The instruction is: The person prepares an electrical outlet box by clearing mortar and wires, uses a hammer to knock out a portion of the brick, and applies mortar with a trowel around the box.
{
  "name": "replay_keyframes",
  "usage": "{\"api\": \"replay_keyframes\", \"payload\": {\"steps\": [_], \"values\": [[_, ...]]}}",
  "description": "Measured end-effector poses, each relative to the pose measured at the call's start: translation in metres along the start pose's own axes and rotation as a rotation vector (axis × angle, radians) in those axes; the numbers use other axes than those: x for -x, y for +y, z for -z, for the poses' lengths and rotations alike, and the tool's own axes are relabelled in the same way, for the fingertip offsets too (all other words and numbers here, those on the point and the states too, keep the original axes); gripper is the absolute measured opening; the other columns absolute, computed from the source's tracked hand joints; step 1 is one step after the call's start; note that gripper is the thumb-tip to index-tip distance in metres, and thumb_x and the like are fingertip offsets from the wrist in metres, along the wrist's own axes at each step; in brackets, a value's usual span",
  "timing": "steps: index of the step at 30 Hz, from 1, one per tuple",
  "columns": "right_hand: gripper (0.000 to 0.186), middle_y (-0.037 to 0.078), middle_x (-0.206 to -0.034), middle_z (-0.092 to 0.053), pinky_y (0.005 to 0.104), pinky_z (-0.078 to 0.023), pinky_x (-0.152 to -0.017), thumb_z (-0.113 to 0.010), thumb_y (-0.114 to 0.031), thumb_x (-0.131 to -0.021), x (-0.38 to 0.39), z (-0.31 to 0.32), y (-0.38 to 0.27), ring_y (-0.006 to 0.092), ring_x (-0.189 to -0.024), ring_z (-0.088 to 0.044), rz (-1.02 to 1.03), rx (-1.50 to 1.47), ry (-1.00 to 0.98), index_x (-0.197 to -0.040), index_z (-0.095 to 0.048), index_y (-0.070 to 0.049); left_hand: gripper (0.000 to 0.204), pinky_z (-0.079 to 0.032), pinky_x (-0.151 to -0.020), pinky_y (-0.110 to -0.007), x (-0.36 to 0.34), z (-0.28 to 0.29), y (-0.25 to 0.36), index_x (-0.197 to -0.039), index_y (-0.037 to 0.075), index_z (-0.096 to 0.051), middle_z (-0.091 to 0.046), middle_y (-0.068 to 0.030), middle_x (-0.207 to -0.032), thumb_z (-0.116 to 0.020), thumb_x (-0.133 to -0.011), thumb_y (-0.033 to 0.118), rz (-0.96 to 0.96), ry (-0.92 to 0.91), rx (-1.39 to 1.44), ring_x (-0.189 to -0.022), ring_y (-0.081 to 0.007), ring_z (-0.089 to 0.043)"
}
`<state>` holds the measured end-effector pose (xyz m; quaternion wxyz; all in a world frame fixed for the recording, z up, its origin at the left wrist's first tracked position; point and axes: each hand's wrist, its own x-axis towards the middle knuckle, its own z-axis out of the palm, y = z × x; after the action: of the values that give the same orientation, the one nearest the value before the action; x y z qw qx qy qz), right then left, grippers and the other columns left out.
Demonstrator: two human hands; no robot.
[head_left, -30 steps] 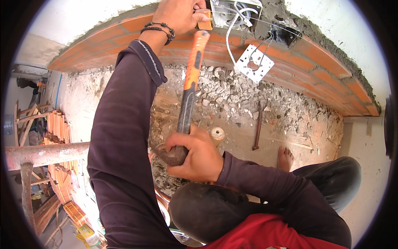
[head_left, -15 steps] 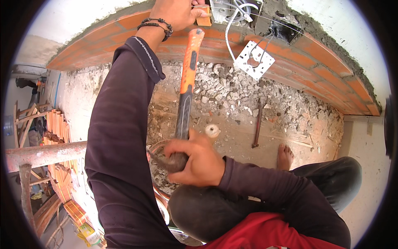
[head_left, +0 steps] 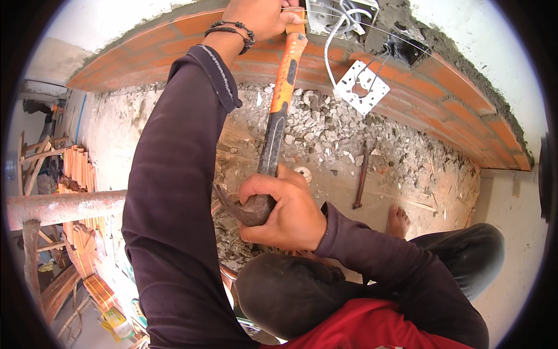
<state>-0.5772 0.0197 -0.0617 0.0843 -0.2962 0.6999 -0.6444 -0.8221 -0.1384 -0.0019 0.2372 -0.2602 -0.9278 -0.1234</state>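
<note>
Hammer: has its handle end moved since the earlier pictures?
Yes; judged against the fixed electrical box, the hammer's handle end has shifted up and slightly right.

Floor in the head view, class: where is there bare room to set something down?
Mostly bare: the dusty floor patch between the right hand, the white round object and the reddish bar. Crowded: the brick wall's base, strewn with rubble.

Building site: rubble (head_left: pixel 317 125), unplastered brickwork (head_left: pixel 459 111)
</note>
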Motion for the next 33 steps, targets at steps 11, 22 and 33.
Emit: {"api": "replay_keyframes", "payload": {"steps": [11,22,33], "values": [[0.031,0.006,-0.086,-0.069,0.0347,-0.048,-0.082,-0.084,-0.012,-0.061,0.002,0.006,-0.012,0.0256,-0.080,-0.062,-0.058,0.024,-0.084,-0.087,-0.066,-0.010,0.023,-0.049,-0.086,-0.046,0.001,-0.001,-0.001,-0.079,0.009,-0.071,-0.071,-0.0127,-0.085,-0.082,-0.073,0.029,0.014,0.009,-0.033,-0.093,-0.0344,-0.065],[0.036,0.012,-0.082,-0.061,0.0422,-0.047,-0.073,-0.085,-0.013,-0.060,0.009,0.005,-0.012,0.0345,-0.082,-0.058,0.017,-0.017,-0.106,-0.090,-0.065,-0.012,0.025,-0.050,-0.083,-0.047,0.002,-0.002,-0.004,-0.078,0.008,-0.073,-0.071,-0.0137,-0.082,-0.083,-0.073,0.031,-0.006,0.024,-0.060,-0.087,-0.0347,-0.066],[0.035,0.009,-0.082,-0.064,0.0401,-0.046,-0.073,-0.085,-0.014,-0.059,0.005,0.025,-0.006,0.0309,-0.080,-0.057,-0.105,0.092,-0.165,-0.088,-0.065,-0.012,0.026,-0.049,-0.085,-0.046,0.002,-0.006,-0.004,-0.079,0.009,-0.074,-0.072,-0.0126,-0.083,-0.083,-0.073,0.032,-0.002,0.016,-0.044,-0.089,-0.0330,-0.067]]}}
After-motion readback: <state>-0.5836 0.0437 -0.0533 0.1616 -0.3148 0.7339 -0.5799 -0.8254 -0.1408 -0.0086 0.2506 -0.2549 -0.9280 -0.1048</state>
